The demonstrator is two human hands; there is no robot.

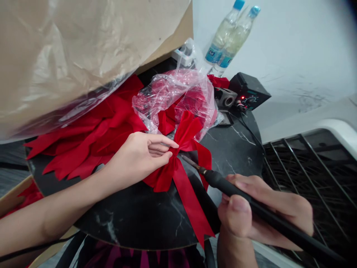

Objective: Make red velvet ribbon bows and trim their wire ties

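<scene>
My left hand (145, 150) pinches a red ribbon bow (185, 136) near its gathered middle, between thumb and fingers. The bow's loops spread above and below my fingertips, and a long notched tail (192, 204) hangs toward the table's front edge. Wrapped around a black-handled soldering iron (223, 182), my right hand (253, 208) is closed. The iron's thin metal tip points at the bow's middle, just right of my left fingertips; whether it touches the ribbon I cannot tell.
Red ribbon bows (97, 130) lie piled at the left of the dark round table (134, 219). Behind are a clear plastic bag (170, 85), an iron holder (225, 97), a black control box (249, 91) with a red light, and two bottles (225, 41). A plastic-covered carton (83, 48) looms upper left.
</scene>
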